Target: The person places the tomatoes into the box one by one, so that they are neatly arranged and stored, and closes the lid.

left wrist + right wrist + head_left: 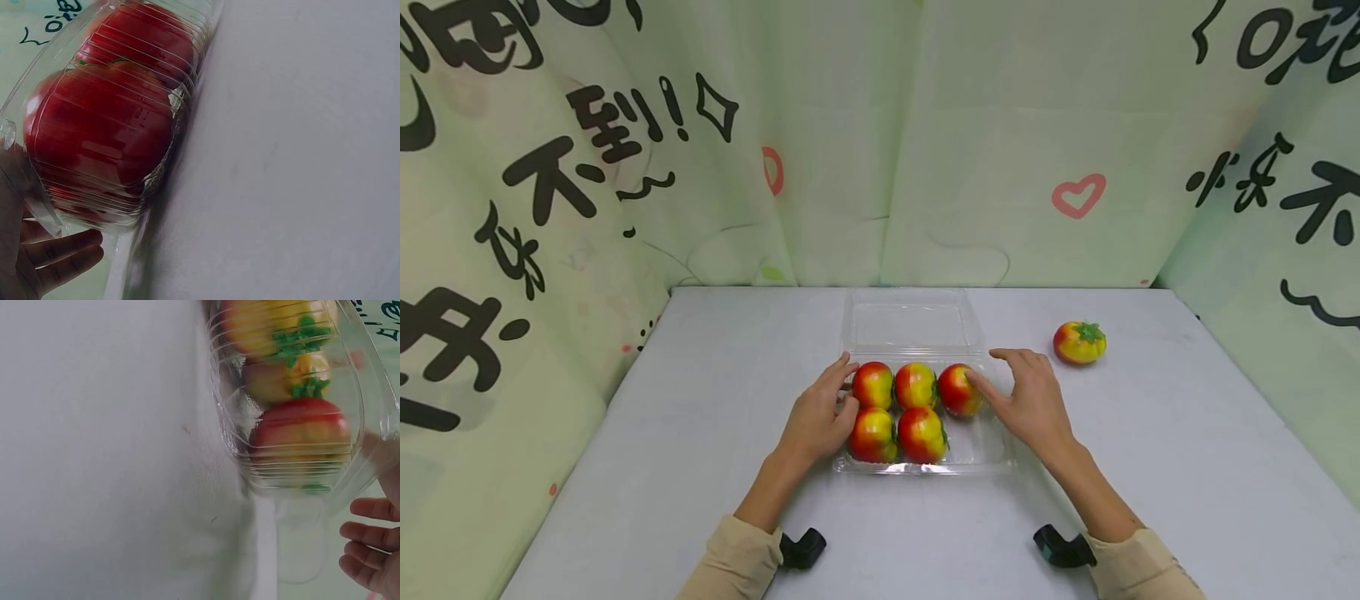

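A clear plastic clamshell box [977, 446] lies with its lid [910, 325] folded back. Several red-and-yellow fruits with green leafy tops sit in its base in two rows, including the top-right fruit [958, 392] and the bottom-left fruit [872, 435]. My left hand [818, 418] rests at the box's left side, its fingers fairly straight in the left wrist view. At the right side is my right hand [1033, 400], its thumb at the top-right fruit and its fingers spread away from it. The front right spot in the base holds no fruit.
One more such fruit [1079, 342] lies on the white table [1150, 433], right of the box and toward the back. A pale green printed curtain [1000, 150] hangs behind and at both sides. Black wrist cameras jut out near both cuffs.
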A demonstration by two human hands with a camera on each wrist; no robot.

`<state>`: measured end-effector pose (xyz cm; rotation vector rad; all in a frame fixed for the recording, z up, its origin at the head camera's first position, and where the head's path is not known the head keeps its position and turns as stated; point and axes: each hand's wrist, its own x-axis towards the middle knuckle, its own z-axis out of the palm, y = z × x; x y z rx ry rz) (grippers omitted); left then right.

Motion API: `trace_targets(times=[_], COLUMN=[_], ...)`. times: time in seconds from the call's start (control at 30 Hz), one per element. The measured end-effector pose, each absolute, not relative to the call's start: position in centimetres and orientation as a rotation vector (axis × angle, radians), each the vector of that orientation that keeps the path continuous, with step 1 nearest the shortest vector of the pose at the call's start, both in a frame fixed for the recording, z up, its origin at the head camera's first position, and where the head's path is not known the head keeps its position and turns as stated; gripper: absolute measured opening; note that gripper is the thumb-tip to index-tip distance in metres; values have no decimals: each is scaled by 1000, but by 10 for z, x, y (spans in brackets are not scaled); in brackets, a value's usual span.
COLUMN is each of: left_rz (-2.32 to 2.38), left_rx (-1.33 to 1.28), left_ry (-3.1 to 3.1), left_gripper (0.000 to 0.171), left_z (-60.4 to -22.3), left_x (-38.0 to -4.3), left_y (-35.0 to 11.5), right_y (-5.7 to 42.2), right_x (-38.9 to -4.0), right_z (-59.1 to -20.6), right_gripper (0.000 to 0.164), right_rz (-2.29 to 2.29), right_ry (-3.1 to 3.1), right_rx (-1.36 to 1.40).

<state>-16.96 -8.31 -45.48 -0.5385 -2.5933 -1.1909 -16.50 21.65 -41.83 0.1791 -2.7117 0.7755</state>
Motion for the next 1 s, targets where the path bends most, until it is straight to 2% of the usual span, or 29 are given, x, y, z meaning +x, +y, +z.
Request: trace_targets(times=[1.0], left_rz=[-1188], left_rx=[-534], left_ry=[-2594], left_gripper=[50], left_z=[-452], left_x=[-167], left_y=[-83], right_y=[252], right_x=[-172], right_z=[-423], right_gripper=[51], right_rz=[730], right_ry=[-2650], right_rx=[109])
